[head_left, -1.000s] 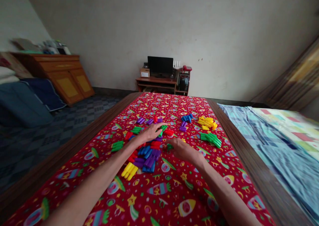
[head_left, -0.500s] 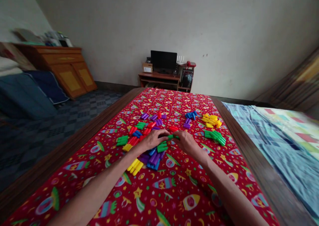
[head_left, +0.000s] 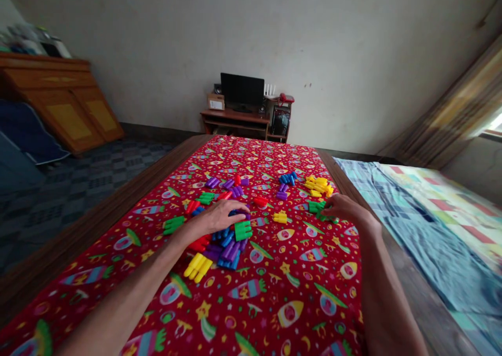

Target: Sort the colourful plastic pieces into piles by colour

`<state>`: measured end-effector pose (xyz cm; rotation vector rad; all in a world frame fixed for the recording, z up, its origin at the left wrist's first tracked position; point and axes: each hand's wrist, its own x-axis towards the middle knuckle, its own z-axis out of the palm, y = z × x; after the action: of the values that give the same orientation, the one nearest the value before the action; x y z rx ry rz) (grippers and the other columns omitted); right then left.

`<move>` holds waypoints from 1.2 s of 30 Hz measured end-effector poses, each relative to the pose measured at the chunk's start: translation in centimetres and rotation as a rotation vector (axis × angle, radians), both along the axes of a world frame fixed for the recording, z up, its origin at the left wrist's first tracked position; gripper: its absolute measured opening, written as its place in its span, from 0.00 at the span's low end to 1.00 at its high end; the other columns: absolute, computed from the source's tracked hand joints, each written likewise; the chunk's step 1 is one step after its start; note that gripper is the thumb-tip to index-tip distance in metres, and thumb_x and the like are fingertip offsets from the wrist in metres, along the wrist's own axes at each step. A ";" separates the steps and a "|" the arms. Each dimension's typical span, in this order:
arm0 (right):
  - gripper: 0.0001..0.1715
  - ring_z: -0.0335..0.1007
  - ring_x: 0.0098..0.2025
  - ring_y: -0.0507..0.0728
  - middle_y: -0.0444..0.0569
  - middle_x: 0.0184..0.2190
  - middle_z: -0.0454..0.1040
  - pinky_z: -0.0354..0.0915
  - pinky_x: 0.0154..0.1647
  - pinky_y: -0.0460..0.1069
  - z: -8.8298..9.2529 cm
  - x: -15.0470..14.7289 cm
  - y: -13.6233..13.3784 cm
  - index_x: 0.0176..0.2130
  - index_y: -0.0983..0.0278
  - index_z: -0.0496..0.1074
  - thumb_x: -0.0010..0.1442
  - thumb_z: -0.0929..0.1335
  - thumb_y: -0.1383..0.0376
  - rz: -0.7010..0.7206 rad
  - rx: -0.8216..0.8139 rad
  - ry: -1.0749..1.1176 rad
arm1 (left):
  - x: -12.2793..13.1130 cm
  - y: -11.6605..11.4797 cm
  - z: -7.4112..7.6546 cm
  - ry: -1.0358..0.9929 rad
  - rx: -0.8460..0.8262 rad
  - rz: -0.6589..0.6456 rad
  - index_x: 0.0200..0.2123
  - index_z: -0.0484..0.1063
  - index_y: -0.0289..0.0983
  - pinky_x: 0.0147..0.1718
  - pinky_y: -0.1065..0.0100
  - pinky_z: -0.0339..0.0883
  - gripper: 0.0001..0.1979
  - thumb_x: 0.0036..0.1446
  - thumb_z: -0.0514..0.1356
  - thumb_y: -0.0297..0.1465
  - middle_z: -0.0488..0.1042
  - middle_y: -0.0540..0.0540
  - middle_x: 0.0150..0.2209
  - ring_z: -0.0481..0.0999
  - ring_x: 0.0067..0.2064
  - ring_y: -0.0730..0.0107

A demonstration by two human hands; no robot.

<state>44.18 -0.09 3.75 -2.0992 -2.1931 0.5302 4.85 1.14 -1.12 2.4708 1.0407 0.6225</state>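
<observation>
Colourful plastic toy blocks lie scattered on a red patterned tablecloth (head_left: 274,293). My left hand (head_left: 219,216) rests palm down, fingers curled, on the mixed pile of blue, purple and red blocks (head_left: 225,243), just beside a green block (head_left: 243,230). My right hand (head_left: 345,208) has reached to the right and covers a group of green blocks (head_left: 317,207); its fingers curl over them. A yellow block (head_left: 280,217) lies between the hands. A yellow pile (head_left: 319,185) and blue blocks (head_left: 288,178) sit further back.
The table's wooden edge (head_left: 117,199) runs along the left. A bed with a blue checked sheet (head_left: 423,225) adjoins on the right. A desk with a monitor (head_left: 242,92) stands at the far wall, a wooden cabinet (head_left: 66,102) at the left.
My two hands were together at the centre holding a green piece; now my right hand has moved right onto the green group. My left hand stayed on the mixed pile. The view shifted rightward.
</observation>
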 end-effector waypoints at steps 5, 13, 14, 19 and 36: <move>0.16 0.74 0.38 0.57 0.52 0.37 0.79 0.62 0.33 0.46 -0.6 0.9 -0.1 0.42 0.62 0.79 0.52 0.70 0.63 -0.158 0.197 -0.191 | -2.6 1.6 0.2 -0.098 0.077 0.286 0.38 0.77 0.39 0.45 0.64 0.71 0.12 0.60 0.54 0.35 0.81 0.45 0.39 0.79 0.40 0.63; 0.18 0.73 0.48 0.63 0.56 0.47 0.76 0.64 0.40 0.51 1.1 -3.6 -1.4 0.49 0.61 0.75 0.61 0.65 0.62 -0.154 0.232 -0.325 | -3.6 2.9 -2.3 -0.088 0.194 0.321 0.38 0.75 0.40 0.52 0.58 0.68 0.09 0.56 0.55 0.31 0.79 0.42 0.44 0.77 0.49 0.59; 0.17 0.73 0.46 0.63 0.57 0.46 0.76 0.64 0.39 0.51 1.2 -4.3 -1.6 0.48 0.61 0.75 0.62 0.64 0.63 -0.138 0.257 -0.331 | -3.6 3.0 -2.6 -0.068 0.200 0.322 0.39 0.75 0.40 0.52 0.58 0.69 0.10 0.55 0.55 0.30 0.78 0.42 0.45 0.77 0.49 0.59; 0.17 0.73 0.33 0.59 0.58 0.31 0.77 0.63 0.33 0.49 -1.0 -9.8 -1.2 0.38 0.67 0.76 0.64 0.58 0.69 0.035 0.423 -0.194 | -4.0 3.2 -3.9 0.025 0.202 0.363 0.44 0.72 0.41 0.47 0.63 0.70 0.12 0.56 0.57 0.32 0.77 0.44 0.45 0.77 0.47 0.61; 0.19 0.69 0.28 0.53 0.51 0.26 0.74 0.54 0.30 0.46 -5.3 -16.9 2.6 0.37 0.67 0.73 0.68 0.57 0.65 0.326 0.487 0.166 | -3.2 2.2 -3.5 0.110 0.288 0.391 0.34 0.68 0.39 0.38 0.67 0.67 0.04 0.60 0.55 0.29 0.71 0.47 0.37 0.74 0.38 0.66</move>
<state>27.23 2.56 -1.57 -1.4204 -2.2833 0.1482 1.69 3.33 -4.65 2.5825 1.5996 0.8098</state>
